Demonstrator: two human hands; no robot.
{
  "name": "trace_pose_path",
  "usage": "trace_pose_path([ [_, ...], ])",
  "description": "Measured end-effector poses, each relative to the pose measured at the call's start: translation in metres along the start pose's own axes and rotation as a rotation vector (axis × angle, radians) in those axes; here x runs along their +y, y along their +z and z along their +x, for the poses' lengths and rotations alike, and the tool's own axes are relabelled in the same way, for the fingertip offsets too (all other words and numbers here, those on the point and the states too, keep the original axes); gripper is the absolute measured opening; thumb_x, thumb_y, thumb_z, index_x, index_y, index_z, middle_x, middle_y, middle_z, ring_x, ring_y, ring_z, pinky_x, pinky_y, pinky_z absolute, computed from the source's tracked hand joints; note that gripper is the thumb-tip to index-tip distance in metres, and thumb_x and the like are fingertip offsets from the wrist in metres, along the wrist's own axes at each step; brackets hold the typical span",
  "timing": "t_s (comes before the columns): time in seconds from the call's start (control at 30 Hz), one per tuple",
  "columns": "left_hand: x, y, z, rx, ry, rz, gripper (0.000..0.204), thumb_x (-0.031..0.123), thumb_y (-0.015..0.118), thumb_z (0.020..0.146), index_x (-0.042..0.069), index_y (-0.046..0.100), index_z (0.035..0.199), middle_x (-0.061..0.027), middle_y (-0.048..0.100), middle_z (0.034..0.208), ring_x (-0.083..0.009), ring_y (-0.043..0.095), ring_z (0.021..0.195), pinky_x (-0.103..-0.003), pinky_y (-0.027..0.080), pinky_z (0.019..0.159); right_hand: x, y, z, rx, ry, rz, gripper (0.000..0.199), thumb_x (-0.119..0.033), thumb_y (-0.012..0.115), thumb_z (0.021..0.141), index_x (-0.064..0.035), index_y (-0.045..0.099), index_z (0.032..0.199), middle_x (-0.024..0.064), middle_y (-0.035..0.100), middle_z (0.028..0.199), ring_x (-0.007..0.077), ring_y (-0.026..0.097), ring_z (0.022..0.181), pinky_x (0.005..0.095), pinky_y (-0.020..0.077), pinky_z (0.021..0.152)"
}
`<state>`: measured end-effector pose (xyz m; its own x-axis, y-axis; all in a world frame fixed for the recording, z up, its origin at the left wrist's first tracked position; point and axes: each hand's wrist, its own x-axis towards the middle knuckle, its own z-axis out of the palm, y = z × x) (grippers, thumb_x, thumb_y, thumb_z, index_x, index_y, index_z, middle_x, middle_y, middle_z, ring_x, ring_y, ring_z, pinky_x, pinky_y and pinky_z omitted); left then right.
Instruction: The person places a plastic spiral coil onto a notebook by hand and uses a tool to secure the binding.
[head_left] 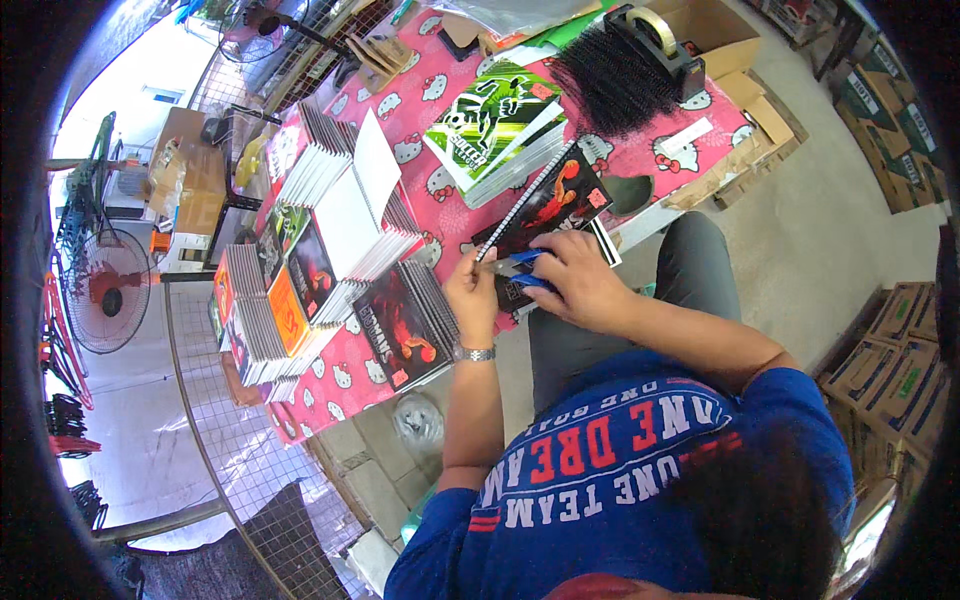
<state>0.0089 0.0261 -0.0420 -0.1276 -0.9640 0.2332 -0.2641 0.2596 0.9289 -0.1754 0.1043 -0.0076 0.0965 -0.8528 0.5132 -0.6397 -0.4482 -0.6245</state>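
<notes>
A spiral-bound notebook [560, 195] with a dark cover and a red figure lies slanted at the table's near edge, its coil along the left side. My left hand [470, 298] pinches the lower end of that coil. Blue-handled pliers [527, 268] are gripped in my right hand [582, 282], their jaws beside my left fingertips at the coil's end. Whether the jaws touch the wire is too small to tell. Beyond the notebook sits a pile of green soccer-cover sheets [495, 125]. Left of my left hand lies a stack of dark bound notebooks [400, 330].
More notebook stacks [300, 255] fill the table's left side, over a pink patterned cloth [340, 385]. Black plastic coils [610, 80] and a tape roll [652, 32] sit at the far right. Cardboard boxes [900, 365] stand on the right; a fan [105, 292] stands left.
</notes>
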Motion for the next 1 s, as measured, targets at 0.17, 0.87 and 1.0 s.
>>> trace_pose_path([
  [0.17, -0.004, 0.001, -0.005, 0.04, -0.012, 0.022, 0.029, -0.008, 0.06, 0.081, -0.001, 0.068, 0.108, -0.0053, 0.07, 0.083, -0.0084, 0.061, 0.068, -0.023, 0.048, 0.063, -0.005, 0.007, 0.003, 0.017, 0.002, -0.2, 0.03, -0.027, 0.07, 0.079, -0.0079, 0.055, 0.096, 0.0157, 0.052, 0.115, 0.0343, 0.05, 0.104, 0.0469, 0.0377, 0.089],
  [0.87, 0.038, -0.064, -0.034, 0.477, -0.004, -0.099, 0.014, 0.0, 0.059, 0.089, -0.003, 0.065, 0.102, -0.0082, 0.066, 0.09, -0.0128, 0.064, 0.068, -0.025, 0.056, 0.057, 0.077, -0.047, -0.003, -0.016, 0.382, 0.311, 0.025, -0.025, 0.07, 0.083, -0.0052, 0.062, 0.095, 0.0126, 0.065, 0.087, 0.0242, 0.065, 0.083, 0.0366, 0.0503, 0.076],
  [1.0, 0.058, -0.136, -0.052, 0.747, -0.14, -0.244, 0.027, 0.003, 0.061, 0.089, -0.002, 0.063, 0.116, -0.004, 0.063, 0.085, -0.009, 0.056, 0.056, -0.02, 0.046, 0.051, 0.197, -0.129, -0.044, 0.275, 0.708, -0.38, 0.038, -0.024, 0.071, 0.079, -0.0039, 0.059, 0.11, 0.0197, 0.064, 0.101, 0.0375, 0.062, 0.095, 0.0436, 0.0486, 0.082],
])
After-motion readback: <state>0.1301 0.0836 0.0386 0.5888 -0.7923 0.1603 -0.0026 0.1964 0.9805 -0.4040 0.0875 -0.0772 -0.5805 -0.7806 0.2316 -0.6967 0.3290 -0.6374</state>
